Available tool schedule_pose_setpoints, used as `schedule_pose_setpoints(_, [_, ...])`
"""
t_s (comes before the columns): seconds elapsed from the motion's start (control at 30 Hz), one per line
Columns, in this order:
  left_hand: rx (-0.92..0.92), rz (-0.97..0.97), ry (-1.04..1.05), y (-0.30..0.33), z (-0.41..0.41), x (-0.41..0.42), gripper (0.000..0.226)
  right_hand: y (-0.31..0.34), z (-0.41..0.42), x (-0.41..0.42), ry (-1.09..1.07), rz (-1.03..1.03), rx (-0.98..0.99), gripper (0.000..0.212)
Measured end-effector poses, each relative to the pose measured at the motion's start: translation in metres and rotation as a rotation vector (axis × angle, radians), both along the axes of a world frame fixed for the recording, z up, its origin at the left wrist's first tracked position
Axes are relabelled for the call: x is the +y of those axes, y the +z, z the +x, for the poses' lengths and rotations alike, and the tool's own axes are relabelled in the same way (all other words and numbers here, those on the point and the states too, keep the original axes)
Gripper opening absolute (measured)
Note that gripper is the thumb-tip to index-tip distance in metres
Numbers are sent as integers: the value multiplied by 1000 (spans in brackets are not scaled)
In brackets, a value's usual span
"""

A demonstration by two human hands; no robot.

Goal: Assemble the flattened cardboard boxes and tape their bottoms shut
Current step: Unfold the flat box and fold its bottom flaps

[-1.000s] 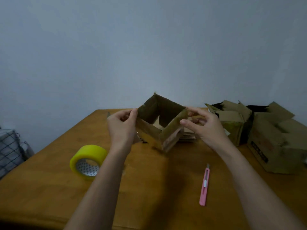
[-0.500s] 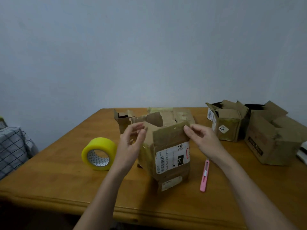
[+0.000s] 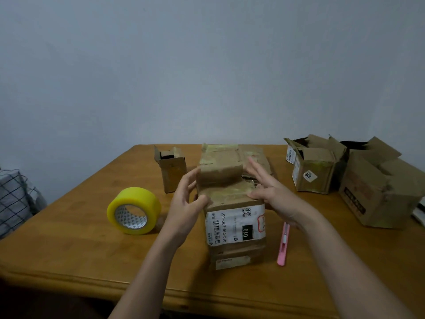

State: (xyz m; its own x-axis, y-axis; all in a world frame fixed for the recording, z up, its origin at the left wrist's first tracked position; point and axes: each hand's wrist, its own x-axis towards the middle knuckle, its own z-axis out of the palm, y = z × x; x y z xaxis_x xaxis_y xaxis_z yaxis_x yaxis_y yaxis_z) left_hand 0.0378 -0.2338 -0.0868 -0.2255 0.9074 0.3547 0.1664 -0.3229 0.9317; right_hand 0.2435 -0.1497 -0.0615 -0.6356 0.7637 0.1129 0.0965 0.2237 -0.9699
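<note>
While both hands work the flaps, seen from the head view: a cardboard box [image 3: 234,217] standing on the wooden surface [image 3: 69,245], squarely between the two hands. Left hand [image 3: 186,203] at the box's left top edge, fingers loosely spread and only lightly bent, thumb touching the cardboard, nothing truly gripped. Right hand [image 3: 273,194] at the right top edge, fingers straight and fanned, palm pressing a flap [image 3: 220,173] inward. Top flaps folded over but not yet taped, old tape residue showing on them.

Just left of the left hand, a yellow tape roll [image 3: 133,210] standing on edge. Just under the right wrist, a pink utility knife [image 3: 284,247] lying flat. Beyond the left hand's fingertips, a small open box [image 3: 172,171]; well right of the right hand, two more assembled boxes [image 3: 315,169].

Probably light, empty and worn: corrugated walls stiff enough along the edges but soft at the creases, liable to spring open or skew. Best taken at opposite top corners or side walls, flaps pinned flat with one palem while reaching for tape.
</note>
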Motion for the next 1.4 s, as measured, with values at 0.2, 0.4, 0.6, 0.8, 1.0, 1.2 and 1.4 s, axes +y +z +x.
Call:
schedule_pose_setpoints(0.2, [64, -78, -42, -22, -2, 8, 46, -15, 4, 5, -60, 52, -224, 33])
schedule_pose_setpoints(0.4, [154, -33, -66, -32, 1, 8, 54, -35, 2, 2, -45, -5, -77, 36])
schedule_pose_setpoints(0.6, [25, -13, -95, -42, -3, 7, 40, -55, -2, -1, -144, 21, 56, 23])
schedule_pose_setpoints(0.8, [-44, 9, -123, -51, -4, -2, 38, -67, -4, -4, -259, -11, 130, 21])
schedule_pose_setpoints(1.0, [56, -42, -119, -49, -8, 0, 37, -61, -2, -3, -285, 10, 89, 11])
schedule_pose_setpoints(1.2, [354, -43, 34, -44, -12, -6, 40, -28, 1, -16, -265, 400, -448, 46])
schedule_pose_setpoints(1.4, [346, 49, 165, -31, -26, -30, 28, -10, -16, -32, -348, 703, -662, 31])
